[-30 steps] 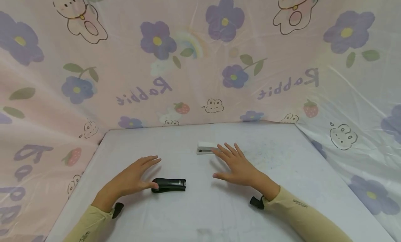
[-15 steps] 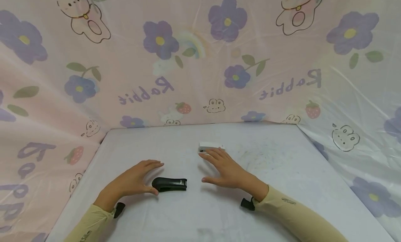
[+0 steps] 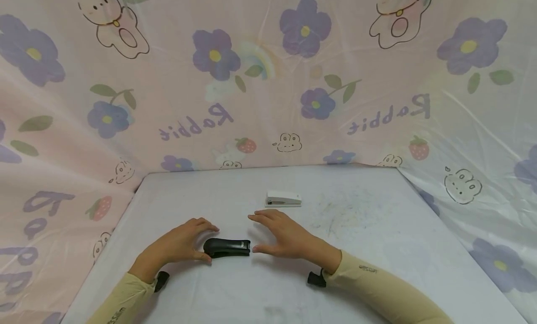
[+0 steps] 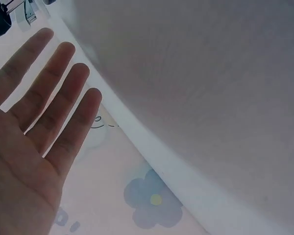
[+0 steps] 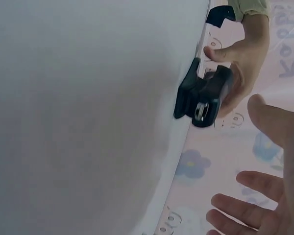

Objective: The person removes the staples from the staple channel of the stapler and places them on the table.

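A black stapler (image 3: 227,248) lies on the white table between the two hands, its front end toward the right. My left hand (image 3: 178,244) is at its rear end, thumb and fingers spread apart around that end without a grip. Whether it touches the stapler I cannot tell. My right hand (image 3: 289,235) hovers just off the stapler's front end, with thumb and fingers apart and nothing held. The right wrist view shows the black stapler (image 5: 203,95) end-on, with the left hand behind it. Straight fingers (image 4: 63,105) of the left hand show in the left wrist view.
A white stapler (image 3: 283,198) sits farther back on the table (image 3: 201,189), beyond the right hand. Curtains (image 3: 268,91) printed with flowers and rabbits stand around the table's back and sides. Faint smudges mark the tabletop at right.
My right hand has moved left and toward me, from beside the white stapler to the black stapler's front end. The left hand has shifted only slightly. Both staplers stay put.
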A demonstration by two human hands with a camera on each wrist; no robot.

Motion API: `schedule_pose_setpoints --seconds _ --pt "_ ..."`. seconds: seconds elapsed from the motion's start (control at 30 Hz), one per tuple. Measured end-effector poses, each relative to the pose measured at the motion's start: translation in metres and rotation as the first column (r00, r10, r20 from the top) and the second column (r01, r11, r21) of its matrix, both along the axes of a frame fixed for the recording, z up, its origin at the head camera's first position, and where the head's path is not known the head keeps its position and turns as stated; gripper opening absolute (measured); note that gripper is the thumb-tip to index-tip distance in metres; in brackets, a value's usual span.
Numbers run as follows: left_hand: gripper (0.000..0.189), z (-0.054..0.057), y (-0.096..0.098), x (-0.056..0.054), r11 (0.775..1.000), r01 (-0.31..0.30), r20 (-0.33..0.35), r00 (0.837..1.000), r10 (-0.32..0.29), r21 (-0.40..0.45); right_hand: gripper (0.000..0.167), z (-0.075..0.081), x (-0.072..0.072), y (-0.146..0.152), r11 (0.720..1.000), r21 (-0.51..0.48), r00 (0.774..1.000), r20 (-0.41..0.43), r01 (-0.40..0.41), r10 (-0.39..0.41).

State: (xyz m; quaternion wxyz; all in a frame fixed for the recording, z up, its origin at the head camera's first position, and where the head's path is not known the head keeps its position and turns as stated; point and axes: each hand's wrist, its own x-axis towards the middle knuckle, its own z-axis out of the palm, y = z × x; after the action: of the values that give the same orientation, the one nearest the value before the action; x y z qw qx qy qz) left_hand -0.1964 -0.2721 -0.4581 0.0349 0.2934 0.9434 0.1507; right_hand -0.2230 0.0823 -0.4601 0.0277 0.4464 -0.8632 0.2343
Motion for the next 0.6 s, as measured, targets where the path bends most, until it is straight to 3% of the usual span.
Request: schedule_pose_setpoints --seconds 0.33,0.6 --pt "0.060 -0.004 0.001 -0.004 1.000 0.016 0.003 1.000 -0.016 0.004 0.077 0.001 0.006 -0.022 0.998 -0.038 0.996 0.068 -0.048 0.050" --pt "0.052 -0.002 0.004 -0.003 1.000 0.002 0.023 1.000 -0.002 -0.004 0.070 -0.002 0.007 -0.039 0.998 -0.015 0.995 0.069 -0.064 0.065"
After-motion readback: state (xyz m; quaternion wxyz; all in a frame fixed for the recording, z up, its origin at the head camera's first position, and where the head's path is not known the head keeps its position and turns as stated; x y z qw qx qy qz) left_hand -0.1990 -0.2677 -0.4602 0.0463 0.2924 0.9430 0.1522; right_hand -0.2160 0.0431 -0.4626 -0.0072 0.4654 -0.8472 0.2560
